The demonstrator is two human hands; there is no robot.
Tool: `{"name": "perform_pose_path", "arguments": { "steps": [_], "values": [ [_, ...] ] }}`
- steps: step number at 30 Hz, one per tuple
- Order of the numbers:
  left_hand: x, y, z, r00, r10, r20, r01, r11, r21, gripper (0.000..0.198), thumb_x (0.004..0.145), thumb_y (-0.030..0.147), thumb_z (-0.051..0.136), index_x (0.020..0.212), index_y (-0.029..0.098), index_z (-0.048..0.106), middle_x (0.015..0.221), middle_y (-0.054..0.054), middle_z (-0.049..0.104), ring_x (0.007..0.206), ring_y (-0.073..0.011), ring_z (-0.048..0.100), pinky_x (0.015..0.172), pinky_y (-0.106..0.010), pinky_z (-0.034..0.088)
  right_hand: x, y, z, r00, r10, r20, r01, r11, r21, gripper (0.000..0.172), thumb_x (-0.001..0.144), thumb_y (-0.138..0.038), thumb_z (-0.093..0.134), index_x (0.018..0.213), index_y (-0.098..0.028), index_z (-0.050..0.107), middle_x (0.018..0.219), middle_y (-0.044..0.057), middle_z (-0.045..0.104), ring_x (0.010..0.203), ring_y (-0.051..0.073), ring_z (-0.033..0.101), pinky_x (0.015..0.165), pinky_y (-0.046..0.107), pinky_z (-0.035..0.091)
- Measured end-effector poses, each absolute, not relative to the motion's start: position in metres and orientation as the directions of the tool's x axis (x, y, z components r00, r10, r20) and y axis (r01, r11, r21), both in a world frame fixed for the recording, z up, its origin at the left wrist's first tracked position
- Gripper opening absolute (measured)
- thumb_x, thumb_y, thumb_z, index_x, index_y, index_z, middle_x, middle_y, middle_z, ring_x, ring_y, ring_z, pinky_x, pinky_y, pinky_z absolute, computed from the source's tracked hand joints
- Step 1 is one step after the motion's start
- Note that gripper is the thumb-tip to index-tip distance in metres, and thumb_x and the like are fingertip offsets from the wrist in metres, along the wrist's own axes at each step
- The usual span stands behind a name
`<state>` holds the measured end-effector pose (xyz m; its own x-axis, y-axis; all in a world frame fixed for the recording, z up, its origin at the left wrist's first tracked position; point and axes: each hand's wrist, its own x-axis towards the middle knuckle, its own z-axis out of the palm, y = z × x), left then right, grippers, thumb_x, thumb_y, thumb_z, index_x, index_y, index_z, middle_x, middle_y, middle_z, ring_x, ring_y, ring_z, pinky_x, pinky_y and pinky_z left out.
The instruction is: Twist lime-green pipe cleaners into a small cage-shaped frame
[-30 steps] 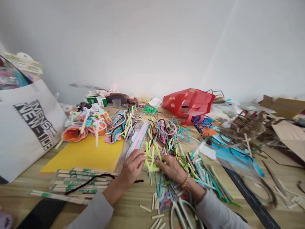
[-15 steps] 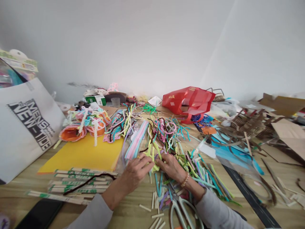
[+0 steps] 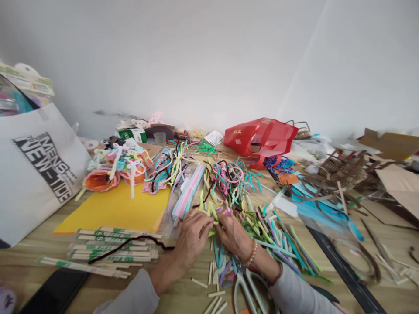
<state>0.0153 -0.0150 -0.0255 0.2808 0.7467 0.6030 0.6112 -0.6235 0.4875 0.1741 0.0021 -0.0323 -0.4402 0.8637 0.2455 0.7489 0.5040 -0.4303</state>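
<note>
My left hand (image 3: 193, 237) and my right hand (image 3: 234, 237) meet over a heap of chenille pipe cleaners (image 3: 229, 192). Their fingertips pinch yellow-green pipe cleaners (image 3: 211, 213), which are partly hidden by my fingers. A beaded bracelet (image 3: 252, 254) circles my right wrist. Pink and blue pipe cleaner strips (image 3: 187, 196) lie just above my left hand. Below my right hand rest steel scissors with pale handles (image 3: 248, 291), among short cut pieces (image 3: 212, 274). A dark brown pipe cleaner (image 3: 131, 242) stretches across bundled wooden chopsticks (image 3: 111, 250) towards my left hand.
A yellow card sheet (image 3: 111, 209) and orange pipe cleaner flowers (image 3: 101, 179) lie left. A white printed tote bag (image 3: 39, 168) stands far left, a red bag (image 3: 260, 137) at the back. Brown cardboard pieces (image 3: 343, 168) and a black ruler (image 3: 347, 279) lie right.
My hands have drawn closer together, and my fingers now cover more of the yellow-green pipe cleaners. The camera view has shifted slightly.
</note>
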Motion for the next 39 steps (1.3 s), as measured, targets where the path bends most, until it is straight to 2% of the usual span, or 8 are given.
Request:
{"name": "perform_pose_path", "arguments": {
  "steps": [8, 17, 24, 29, 31, 34, 37, 39],
  "values": [
    [0.014, -0.015, -0.026, 0.174, 0.659, 0.732, 0.536, -0.687, 0.491, 0.015, 0.085, 0.014, 0.052, 0.077, 0.020, 0.063, 0.078, -0.003, 0.066, 0.080, -0.0167, 0.061, 0.075, -0.030, 0.047, 0.171, -0.008, -0.021, -0.566, 0.821, 0.076, 0.821, 0.570, -0.043, 0.015, 0.089, -0.011, 0.043, 0.095, -0.017, 0.055, 0.093, 0.009, 0.064, 0.068, 0.016, 0.060, 0.056, 0.024, 0.035],
    [0.015, -0.016, -0.027, 0.196, 0.684, 0.703, 0.520, -0.680, 0.516, 0.015, 0.085, 0.013, 0.052, 0.077, 0.019, 0.063, 0.083, -0.005, 0.068, 0.084, -0.0162, 0.064, 0.076, -0.027, 0.051, 0.169, -0.008, -0.011, -0.539, 0.841, 0.049, 0.841, 0.540, -0.019, 0.019, 0.092, -0.014, 0.039, 0.094, -0.018, 0.057, 0.087, 0.008, 0.067, 0.068, 0.017, 0.062, 0.053, 0.025, 0.031],
    [0.015, -0.015, -0.031, 0.281, 0.615, 0.737, 0.486, -0.753, 0.443, 0.017, 0.087, 0.012, 0.049, 0.082, 0.019, 0.063, 0.092, -0.006, 0.071, 0.089, -0.0161, 0.066, 0.081, -0.029, 0.053, 0.170, -0.004, -0.017, -0.519, 0.853, 0.053, 0.831, 0.518, -0.202, 0.020, 0.091, -0.014, 0.039, 0.083, -0.014, 0.057, 0.075, 0.008, 0.065, 0.065, 0.016, 0.058, 0.055, 0.025, 0.032],
    [0.012, -0.011, -0.032, 0.265, 0.589, 0.764, 0.464, -0.772, 0.434, 0.018, 0.087, 0.010, 0.047, 0.085, 0.018, 0.062, 0.092, -0.007, 0.070, 0.089, -0.0155, 0.066, 0.080, -0.027, 0.054, 0.176, 0.001, -0.011, -0.560, 0.827, 0.050, 0.705, 0.507, -0.496, 0.004, 0.082, -0.017, 0.052, 0.085, -0.013, 0.054, 0.066, 0.000, 0.056, 0.057, 0.011, 0.048, 0.053, 0.022, 0.032],
    [0.009, -0.008, -0.031, 0.231, 0.609, 0.759, 0.480, -0.750, 0.455, 0.016, 0.087, 0.012, 0.048, 0.083, 0.018, 0.063, 0.091, -0.007, 0.070, 0.088, -0.0163, 0.067, 0.078, -0.028, 0.054, 0.182, 0.003, -0.004, -0.605, 0.793, 0.070, 0.590, 0.505, -0.630, 0.018, 0.077, -0.013, 0.056, 0.095, -0.014, 0.052, 0.065, -0.003, 0.053, 0.057, 0.010, 0.047, 0.054, 0.020, 0.034],
    [0.005, -0.005, -0.031, 0.186, 0.644, 0.742, 0.502, -0.712, 0.491, 0.014, 0.087, 0.016, 0.051, 0.082, 0.018, 0.064, 0.090, -0.007, 0.071, 0.087, -0.0178, 0.067, 0.077, -0.030, 0.054, 0.191, 0.009, 0.001, -0.617, 0.779, 0.112, 0.435, 0.457, -0.776, 0.030, 0.082, -0.017, 0.055, 0.111, -0.016, 0.049, 0.074, -0.002, 0.057, 0.061, 0.010, 0.051, 0.056, 0.019, 0.040],
    [0.002, -0.004, -0.030, 0.179, 0.653, 0.735, 0.503, -0.703, 0.503, 0.015, 0.087, 0.018, 0.050, 0.082, 0.018, 0.065, 0.090, -0.008, 0.071, 0.086, -0.0180, 0.068, 0.077, -0.030, 0.054, 0.198, 0.019, -0.002, -0.600, 0.793, 0.108, 0.327, 0.366, -0.871, 0.019, 0.091, -0.026, 0.046, 0.103, -0.016, 0.055, 0.077, 0.001, 0.062, 0.066, 0.012, 0.057, 0.061, 0.021, 0.046],
    [0.002, -0.005, -0.030, 0.179, 0.655, 0.734, 0.503, -0.702, 0.504, 0.015, 0.087, 0.018, 0.050, 0.083, 0.018, 0.065, 0.091, -0.008, 0.071, 0.086, -0.0178, 0.068, 0.077, -0.030, 0.054, 0.201, 0.024, -0.004, -0.581, 0.807, 0.105, 0.310, 0.339, -0.888, 0.024, 0.094, -0.030, 0.041, 0.098, -0.014, 0.058, 0.076, 0.004, 0.064, 0.065, 0.013, 0.060, 0.061, 0.023, 0.048]
  ]
}}
